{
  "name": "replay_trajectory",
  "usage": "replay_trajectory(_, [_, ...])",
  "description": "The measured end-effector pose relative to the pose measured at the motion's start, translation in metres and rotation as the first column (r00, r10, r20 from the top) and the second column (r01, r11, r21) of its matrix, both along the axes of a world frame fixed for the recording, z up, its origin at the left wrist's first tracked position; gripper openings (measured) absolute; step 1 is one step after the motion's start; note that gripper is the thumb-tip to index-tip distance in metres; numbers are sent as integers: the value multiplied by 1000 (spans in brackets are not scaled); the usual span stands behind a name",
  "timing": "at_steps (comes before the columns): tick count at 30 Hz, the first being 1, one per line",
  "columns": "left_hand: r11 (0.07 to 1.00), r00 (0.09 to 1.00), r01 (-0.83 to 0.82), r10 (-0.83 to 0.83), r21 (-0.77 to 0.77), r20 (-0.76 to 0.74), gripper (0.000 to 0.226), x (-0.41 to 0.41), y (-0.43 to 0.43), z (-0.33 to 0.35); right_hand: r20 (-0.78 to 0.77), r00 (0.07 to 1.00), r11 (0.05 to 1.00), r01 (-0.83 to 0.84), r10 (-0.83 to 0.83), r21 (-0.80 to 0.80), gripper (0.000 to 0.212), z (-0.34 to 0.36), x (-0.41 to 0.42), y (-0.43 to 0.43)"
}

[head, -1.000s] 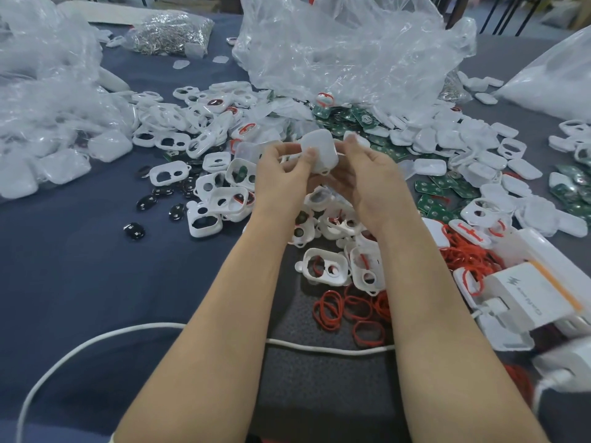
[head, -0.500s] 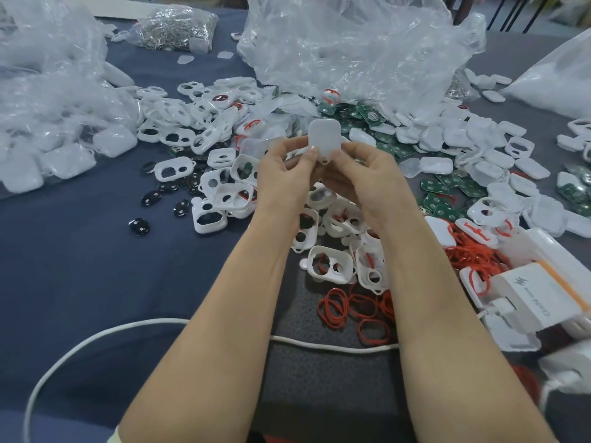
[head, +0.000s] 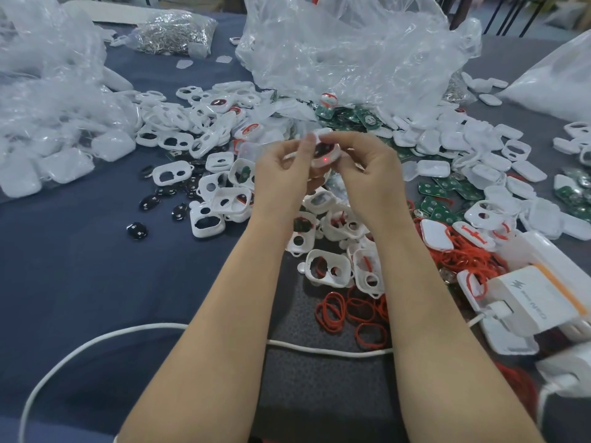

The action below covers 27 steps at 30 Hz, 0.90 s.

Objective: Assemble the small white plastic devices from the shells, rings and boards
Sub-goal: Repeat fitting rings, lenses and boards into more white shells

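Both hands hold one small white device above the middle of the table; a dark window and a lit red dot show on its face. My left hand pinches its left side with thumb and fingers. My right hand grips its right side. Under the hands lie white shells with cut-outs. Red rings are scattered nearer me. Green boards lie to the right, and black oval pieces to the left.
A crumpled clear plastic bag sits behind the pile, with more bags of white parts at the left. A white cable loops across the near cloth. White chargers lie at the right. A bag of metal parts sits far back.
The device has been turned over in my hands: its plain white back faced me before, now its front with the dark window and a lit red dot shows.
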<state>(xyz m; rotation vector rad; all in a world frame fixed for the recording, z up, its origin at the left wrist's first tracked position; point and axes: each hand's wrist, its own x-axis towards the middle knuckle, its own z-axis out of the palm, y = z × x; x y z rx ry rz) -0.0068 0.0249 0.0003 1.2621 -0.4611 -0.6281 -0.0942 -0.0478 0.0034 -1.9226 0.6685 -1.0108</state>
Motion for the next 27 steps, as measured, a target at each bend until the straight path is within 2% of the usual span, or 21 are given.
replay_trajectory(3, [1000, 1000, -18, 18, -13, -12, 21, 3, 0, -2, 46, 999, 993, -29, 24, 118, 43, 3, 0, 2])
replay_trajectory(6, [1000, 1000, -14, 14, -17, 12, 13, 3, -2, -4, 112, 993, 970, -48, 22, 237, 31, 5, -1, 2])
replay_trajectory(10, [1000, 999, 7, -6, -21, 44, 12, 1, -1, -5, 24, 999, 975, -34, 29, 221, 16, 2, 0, 0])
replay_trajectory(14, [998, 980, 55, -61, 37, 189, 15, 0, 2, -5, -45, 999, 975, 14, -4, 220, 9, -2, 1, -4])
replay_trajectory(18, [994, 956, 7, -39, 111, 291, 13, -1, 2, -3, -11, 1000, 953, 27, -24, 303, 11, -6, 4, -2])
replay_trajectory(21, [996, 957, 15, -41, 91, 289, 13, 0, 2, -2, 49, 999, 932, -17, 0, 363, 10, -4, 3, -1])
replay_trajectory(24, [998, 963, 28, -42, 56, 265, 15, 0, 3, 0, 35, 999, 951, -23, 12, 309, 10, -1, -1, -2])
replay_trajectory(27, [997, 939, 4, -29, 75, 342, 18, -2, 3, -1, -19, 998, 977, 58, -55, 205, 15, 0, -4, -3])
